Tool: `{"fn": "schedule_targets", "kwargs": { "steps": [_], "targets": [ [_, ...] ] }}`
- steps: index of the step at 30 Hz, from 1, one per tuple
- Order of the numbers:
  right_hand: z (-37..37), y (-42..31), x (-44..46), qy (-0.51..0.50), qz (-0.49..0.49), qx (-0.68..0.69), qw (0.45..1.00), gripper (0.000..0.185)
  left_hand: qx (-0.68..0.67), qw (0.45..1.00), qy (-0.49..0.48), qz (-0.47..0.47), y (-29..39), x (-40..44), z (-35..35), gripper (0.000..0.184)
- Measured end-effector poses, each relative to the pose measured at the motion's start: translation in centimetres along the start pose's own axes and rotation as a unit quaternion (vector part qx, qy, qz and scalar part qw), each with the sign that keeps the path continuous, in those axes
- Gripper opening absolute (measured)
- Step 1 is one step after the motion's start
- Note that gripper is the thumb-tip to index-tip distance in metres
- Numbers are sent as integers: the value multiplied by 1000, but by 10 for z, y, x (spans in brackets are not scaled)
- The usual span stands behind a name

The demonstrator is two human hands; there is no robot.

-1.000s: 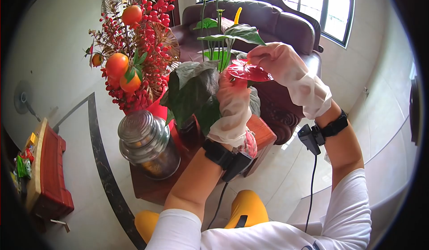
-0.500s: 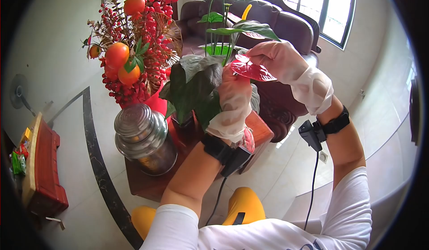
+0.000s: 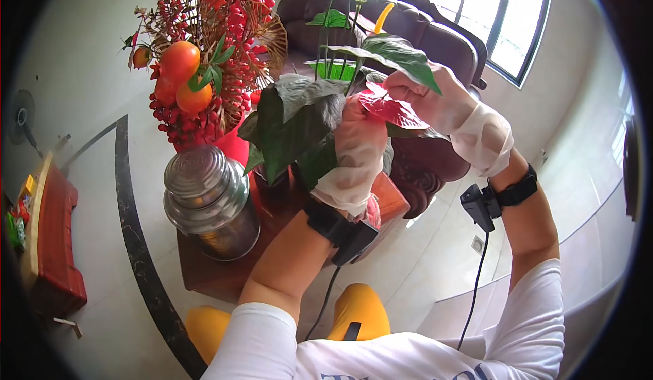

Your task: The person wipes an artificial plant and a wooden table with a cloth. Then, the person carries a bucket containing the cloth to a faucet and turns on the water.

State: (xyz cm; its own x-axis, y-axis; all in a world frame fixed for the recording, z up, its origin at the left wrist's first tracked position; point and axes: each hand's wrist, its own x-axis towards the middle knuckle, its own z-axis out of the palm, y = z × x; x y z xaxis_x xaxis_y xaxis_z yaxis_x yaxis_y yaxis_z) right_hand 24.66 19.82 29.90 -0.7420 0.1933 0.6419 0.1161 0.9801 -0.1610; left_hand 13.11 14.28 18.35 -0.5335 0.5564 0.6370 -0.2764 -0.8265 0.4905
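Both my hands wear thin translucent gloves and meet at a glossy red anthurium flower (image 3: 396,110) on a potted plant. My left hand (image 3: 357,135) is below and to the left of it, its fingers closed around the flower's near edge. At its upper right, my right hand (image 3: 435,98) has curled fingers pinching the flower, its fingertips partly hidden. A green leaf (image 3: 401,57) with a yellow spike (image 3: 384,18) behind it hangs over the right fingers. Large dark green leaves (image 3: 299,122) spread left of my left hand; they cover most of the dark pot.
A lidded metal canister (image 3: 211,206) stands on the reddish wooden table (image 3: 204,264), left of the plant. Behind it is a red vase (image 3: 235,145) with artificial berries and orange fruit (image 3: 180,62). A dark leather sofa (image 3: 435,47) stands behind; a wooden cabinet (image 3: 58,237) is far left.
The view has shifted slightly, so the canister and table sit farther left. The right hand has drawn a little lower under the green leaf, and the red flower has tilted slightly. Both hands stay at it.
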Motion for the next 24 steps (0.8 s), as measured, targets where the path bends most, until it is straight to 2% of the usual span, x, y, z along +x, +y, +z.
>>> {"fn": "schedule_targets", "kwargs": {
  "steps": [2, 4, 6, 8, 10, 13, 15, 17, 18, 20, 21, 23, 24],
  "targets": [
    [1, 0, 1, -11, 4, 44, 999, 6, 40, 999, 5, 5, 2, -1, 0, 20],
    [0, -1, 1, -16, -7, 5, 1000, 9, 117, 992, 33, 23, -8, 0, -2, 21],
    [-2, -2, 1, -19, -19, -35, 999, 13, 87, 995, 37, 22, -13, 1, -2, 21],
    [-3, -5, 1, -40, 22, -8, 999, 21, 58, 997, 41, 22, -14, 1, -2, 22],
    [-3, -9, 1, -32, 18, 0, 999, 22, 29, 999, 15, -8, -4, -1, -2, 9],
    [3, 4, -2, -18, 19, 26, 999, 22, 102, 995, 18, 9, -17, 3, -10, 11],
    [4, 6, -3, -12, 26, 43, 999, 20, 100, 994, 38, 6, -19, 1, -8, 11],
    [-1, -5, 2, -45, 51, -58, 996, 15, 98, 994, 58, 2, -19, 0, -6, 12],
    [-1, -6, 3, -45, 51, -58, 996, 15, 79, 994, 71, 0, -21, -1, -6, 12],
    [0, -8, 4, -40, 19, 41, 998, 16, 61, 995, 83, -2, -24, 0, -8, 11],
    [4, -11, 2, -40, 19, 41, 998, 16, 65, 996, 53, 6, -21, 1, -10, 11],
    [12, -17, -1, 9, 35, 231, 972, 19, 69, 997, 25, 14, -19, 3, -11, 11],
    [10, -14, 0, 9, 36, 231, 972, 19, 80, 996, 35, 14, -22, 4, -10, 10]
  ]
}}
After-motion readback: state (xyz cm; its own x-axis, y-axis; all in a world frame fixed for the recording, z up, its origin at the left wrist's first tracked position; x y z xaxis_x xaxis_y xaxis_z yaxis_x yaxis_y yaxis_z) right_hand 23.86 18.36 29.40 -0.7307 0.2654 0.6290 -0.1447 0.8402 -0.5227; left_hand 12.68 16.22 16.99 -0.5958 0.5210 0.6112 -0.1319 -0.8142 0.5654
